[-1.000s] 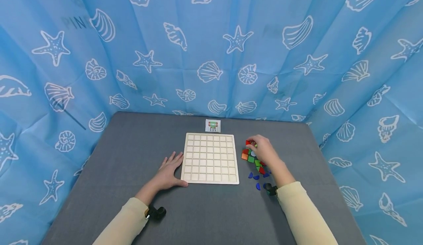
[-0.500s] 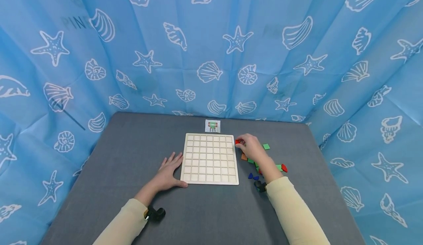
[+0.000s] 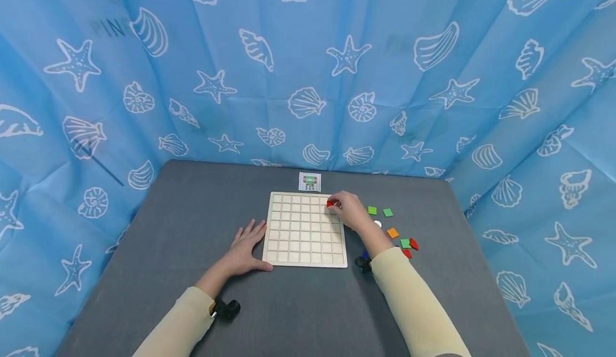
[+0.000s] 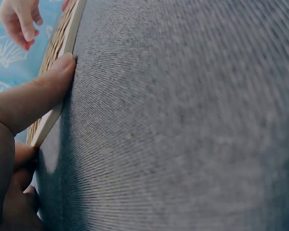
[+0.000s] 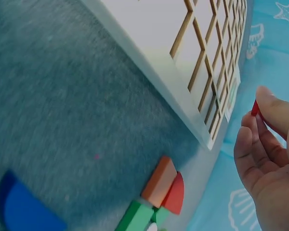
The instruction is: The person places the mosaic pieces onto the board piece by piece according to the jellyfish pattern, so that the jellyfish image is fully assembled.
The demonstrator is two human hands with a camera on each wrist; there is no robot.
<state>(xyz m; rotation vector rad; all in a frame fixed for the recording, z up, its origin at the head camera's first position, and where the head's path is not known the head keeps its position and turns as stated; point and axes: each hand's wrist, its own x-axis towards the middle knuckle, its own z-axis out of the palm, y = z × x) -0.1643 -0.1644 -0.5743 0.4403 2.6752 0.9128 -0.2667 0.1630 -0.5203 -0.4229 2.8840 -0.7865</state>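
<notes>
A pale wooden grid board lies flat in the middle of the table. My left hand has its fingers spread along the board's left side, with the thumb at the near left corner; in the left wrist view the thumb tip touches the board's edge. Over the far right part of the board, my right hand pinches a small red piece between thumb and fingers. The right wrist view shows that red piece edge-on. The squares of the board hold no pieces where they show.
Right of the board lie several loose coloured pieces, among them a green square, an orange square and a red rounded piece. A blue piece lies nearer. A small printed card lies beyond the board. A blue shell-patterned curtain surrounds the table.
My right hand has moved left from the pile to above the board with the red piece, uncovering more loose pieces. The left hand has stayed at the board's left side.
</notes>
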